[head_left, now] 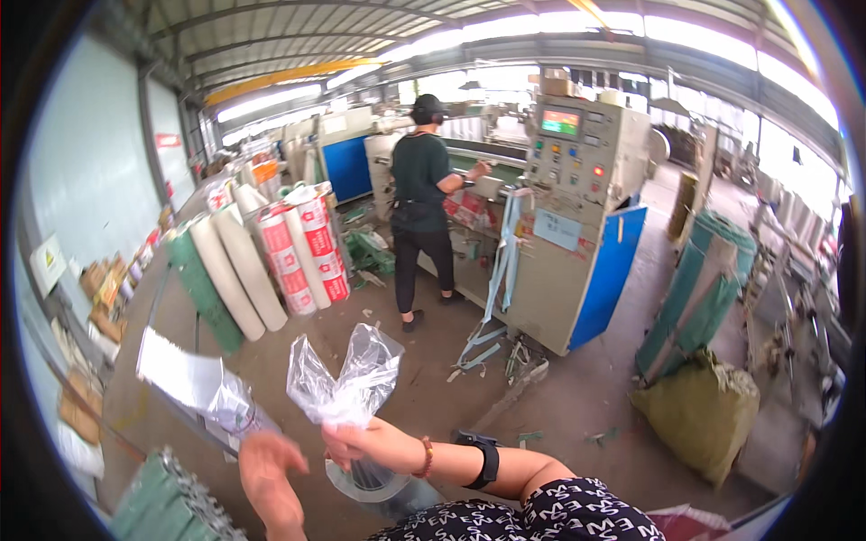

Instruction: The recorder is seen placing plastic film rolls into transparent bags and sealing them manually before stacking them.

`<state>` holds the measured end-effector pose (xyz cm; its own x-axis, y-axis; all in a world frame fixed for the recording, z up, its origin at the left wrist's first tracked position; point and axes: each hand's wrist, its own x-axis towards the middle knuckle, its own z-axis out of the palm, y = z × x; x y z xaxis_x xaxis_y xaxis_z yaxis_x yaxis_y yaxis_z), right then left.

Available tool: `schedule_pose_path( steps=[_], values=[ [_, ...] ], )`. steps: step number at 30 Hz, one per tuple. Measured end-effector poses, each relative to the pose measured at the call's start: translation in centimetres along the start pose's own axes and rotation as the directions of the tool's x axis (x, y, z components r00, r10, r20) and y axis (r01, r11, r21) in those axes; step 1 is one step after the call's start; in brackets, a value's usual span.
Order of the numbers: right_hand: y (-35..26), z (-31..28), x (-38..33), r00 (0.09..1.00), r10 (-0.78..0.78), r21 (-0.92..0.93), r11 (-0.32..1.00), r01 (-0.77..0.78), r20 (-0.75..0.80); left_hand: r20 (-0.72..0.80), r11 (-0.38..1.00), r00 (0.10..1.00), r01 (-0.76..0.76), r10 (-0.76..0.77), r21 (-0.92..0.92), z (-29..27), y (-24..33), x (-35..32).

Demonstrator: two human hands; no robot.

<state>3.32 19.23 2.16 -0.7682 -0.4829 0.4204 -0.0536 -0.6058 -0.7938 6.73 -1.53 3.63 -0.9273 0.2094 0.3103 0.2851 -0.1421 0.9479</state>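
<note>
The person is wearing a black top with a white letter print, its short sleeve (pixel 550 516) ending well above the elbow, far back from the fingers. A black band with a squarish black device (pixel 485 455) is wrapping the right forearm. Nearer the fingers, a bracelet (pixel 426 457) of brown and reddish beads is circling the right wrist. The left hand (pixel 271 487) is wearing nothing, and the right hand (pixel 365 444) is bare too.
</note>
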Motion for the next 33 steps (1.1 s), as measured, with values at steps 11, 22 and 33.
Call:
schedule_pose_path(
  steps=[11, 22, 33],
  values=[
    [9.8, 0.5, 1.9, 0.868, -0.446, -0.859, -0.509, -0.046, 0.218, 0.225, 0.525, 0.887, 0.425, -0.403, -0.738, 6.0, -3.3, 1.7],
    [-0.1, -5.1, -11.9, 0.988, 0.024, -0.685, 0.718, -0.125, -0.156, 0.657, 0.262, 0.609, 0.79, -0.445, -0.555, 2.2, -8.1, 4.3],
    [-1.2, -2.2, -9.2, 0.986, -0.096, -0.99, -0.041, 0.132, 0.136, 0.868, 0.233, 0.417, -0.847, -0.267, 0.479, 8.2, -0.7, 11.4]
  ],
)
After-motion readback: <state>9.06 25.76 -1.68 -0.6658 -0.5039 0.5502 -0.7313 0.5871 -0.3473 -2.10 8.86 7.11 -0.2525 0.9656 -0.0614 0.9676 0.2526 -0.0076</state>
